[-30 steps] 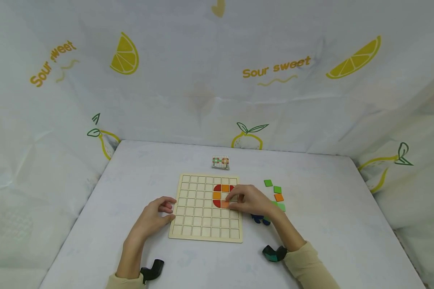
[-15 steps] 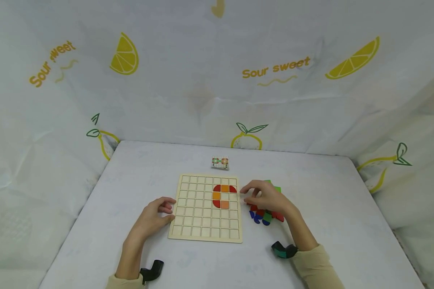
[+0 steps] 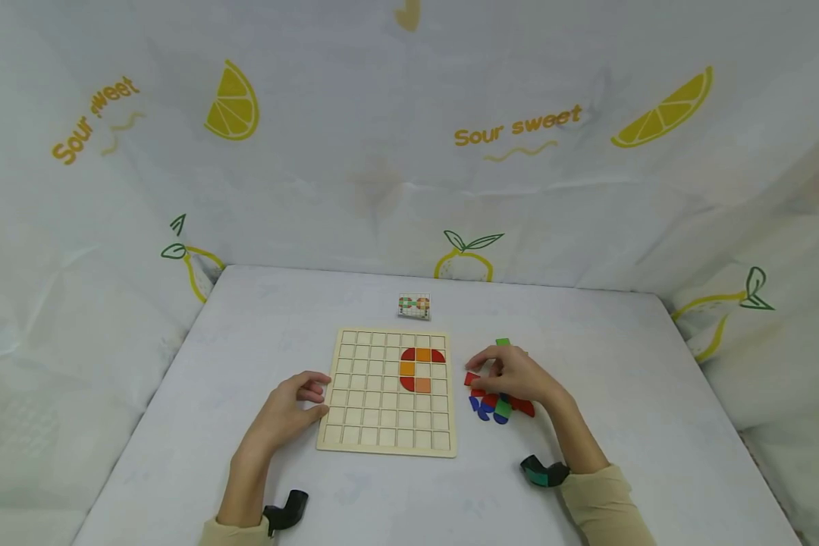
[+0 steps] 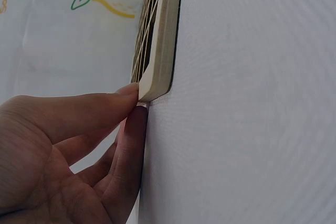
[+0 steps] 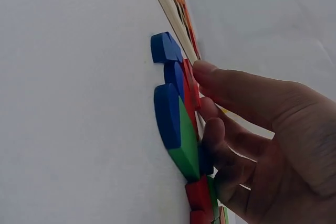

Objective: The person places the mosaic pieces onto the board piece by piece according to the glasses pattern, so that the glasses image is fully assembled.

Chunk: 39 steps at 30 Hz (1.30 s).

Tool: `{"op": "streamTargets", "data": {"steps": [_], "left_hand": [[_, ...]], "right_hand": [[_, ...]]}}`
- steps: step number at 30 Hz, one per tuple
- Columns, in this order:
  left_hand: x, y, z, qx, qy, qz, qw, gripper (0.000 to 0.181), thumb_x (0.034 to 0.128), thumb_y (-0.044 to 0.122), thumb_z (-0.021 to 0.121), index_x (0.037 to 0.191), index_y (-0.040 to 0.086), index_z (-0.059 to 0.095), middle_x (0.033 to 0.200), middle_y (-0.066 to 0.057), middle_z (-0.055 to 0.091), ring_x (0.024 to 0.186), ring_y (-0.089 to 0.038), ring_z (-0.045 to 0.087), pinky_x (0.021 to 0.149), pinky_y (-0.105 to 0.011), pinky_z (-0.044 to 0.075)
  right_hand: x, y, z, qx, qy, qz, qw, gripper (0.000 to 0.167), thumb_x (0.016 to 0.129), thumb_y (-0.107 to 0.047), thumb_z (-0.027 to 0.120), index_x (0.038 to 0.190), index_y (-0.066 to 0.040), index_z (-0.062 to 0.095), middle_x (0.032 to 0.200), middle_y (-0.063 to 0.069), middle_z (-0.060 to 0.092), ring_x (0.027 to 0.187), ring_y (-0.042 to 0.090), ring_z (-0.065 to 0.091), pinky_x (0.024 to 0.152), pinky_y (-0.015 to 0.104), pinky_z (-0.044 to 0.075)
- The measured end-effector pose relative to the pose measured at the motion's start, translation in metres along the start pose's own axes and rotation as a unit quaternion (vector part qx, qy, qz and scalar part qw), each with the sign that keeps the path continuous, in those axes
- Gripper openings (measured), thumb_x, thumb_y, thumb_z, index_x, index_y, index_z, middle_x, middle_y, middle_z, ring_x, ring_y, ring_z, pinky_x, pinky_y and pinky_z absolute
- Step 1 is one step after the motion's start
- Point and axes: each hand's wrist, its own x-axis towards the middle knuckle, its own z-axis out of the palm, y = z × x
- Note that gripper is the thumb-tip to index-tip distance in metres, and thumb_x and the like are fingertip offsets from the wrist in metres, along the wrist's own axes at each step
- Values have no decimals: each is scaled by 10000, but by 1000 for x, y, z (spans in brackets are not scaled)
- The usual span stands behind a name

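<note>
A wooden grid board (image 3: 368, 417) lies mid-table. Red rounded pieces (image 3: 408, 384) and orange square tiles (image 3: 423, 355) sit in its upper right cells. At its left edge rests my left hand (image 3: 287, 409), fingers relaxed and apart. In the left wrist view, the thumb and a finger of the left hand (image 4: 73, 150) touch the board's corner. My right hand (image 3: 519, 373) is over the loose pieces right of the board. Its thumb and index finger pinch a red tile (image 3: 472, 378). In the right wrist view, that hand (image 5: 273, 129) partly hides the pile.
Blue rounded pieces (image 3: 483, 415), a green piece (image 3: 503, 409) and more red pieces (image 3: 522, 407) lie around the right hand. A green square (image 3: 503, 342) shows behind it. A small pattern card (image 3: 414, 305) lies beyond the board. A patterned white cloth hangs behind the table.
My right hand has withdrawn from the board to the loose pieces on the right, leaving an orange tile in its cell. It now has a red tile between its fingertips. The left hand stays put.
</note>
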Motion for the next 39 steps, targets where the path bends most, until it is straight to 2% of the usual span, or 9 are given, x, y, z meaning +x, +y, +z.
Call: {"op": "streamTargets", "data": {"steps": [4,9,24,32,39], "left_hand": [[0,0,-1,-7,5,-11,10000,421,899,11,832,1302,50,715,1149,-103,720,1041,-186,732,904,-355,552],[0,0,-1,3,-2,-6,10000,422,898,12,833,1302,50,716,1147,-99,723,1044,-187,735,916,-361,552],[1,-1,-1,18,5,30,10000,419,899,5,830,1299,55,717,1142,-90,726,1035,-175,731,930,-371,553],[0,0,-1,-15,3,33,10000,412,899,9,831,1293,52,719,1134,-89,723,1032,-173,726,911,-353,553],[1,-2,-1,-3,7,57,10000,414,899,2,830,1294,52,718,1134,-88,724,1032,-175,730,918,-358,557]], "right_hand": [[4,2,5,-114,67,-15,9999,312,880,-290,917,1112,-110,810,939,12,721,655,129,569,584,226,496],[7,1,6,-98,126,38,9999,279,868,-286,924,1055,-115,809,942,11,732,675,139,573,586,232,497],[8,2,9,-165,269,-10,9995,246,876,-273,910,1040,-119,810,910,-3,709,645,133,551,560,231,469],[9,1,8,-80,209,36,9997,277,858,-264,927,1045,-105,799,922,15,714,657,133,547,565,230,466],[9,-1,9,-256,292,-37,9992,267,861,-269,923,1032,-112,791,929,1,720,681,121,544,580,225,466]]}}
